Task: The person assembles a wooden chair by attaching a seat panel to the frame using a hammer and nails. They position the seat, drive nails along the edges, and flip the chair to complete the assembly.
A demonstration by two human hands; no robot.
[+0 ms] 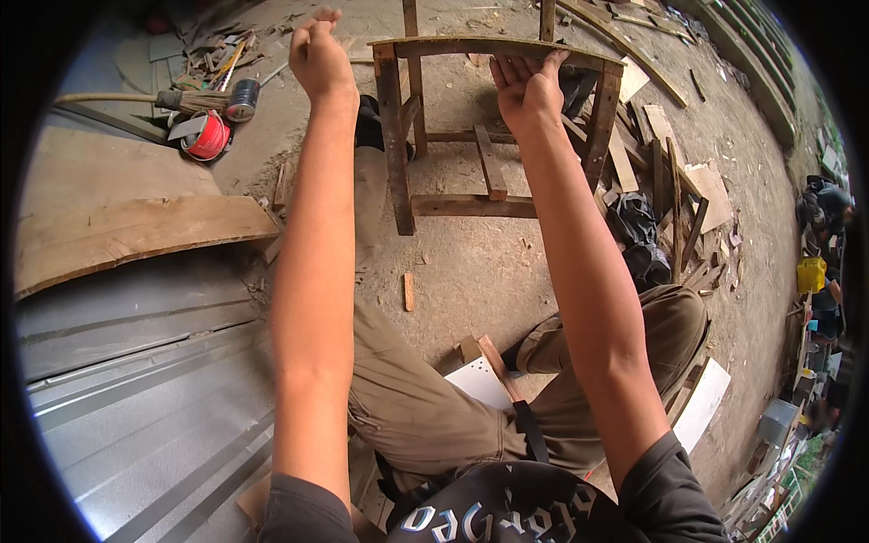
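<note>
An unfinished wooden chair frame (460,206) stands in front of me, with rough legs, a top rail and lower crossbars. My right hand (532,95) is palm up at its top rail, fingers against the wood from beneath and thumb near the edge, holding it. Left of the frame, my left hand (321,59) is raised in the air, apart from the wood. Its fingers are curled; whether anything is inside them is hidden.
Wood scraps and a black plastic bag (639,237) lie right of the frame. At left are a red bucket (210,138), a broom (177,100), a can (242,100) and a thick plank (145,231) above grey metal sheeting (163,434). A small wood piece (408,291) lies on the ground.
</note>
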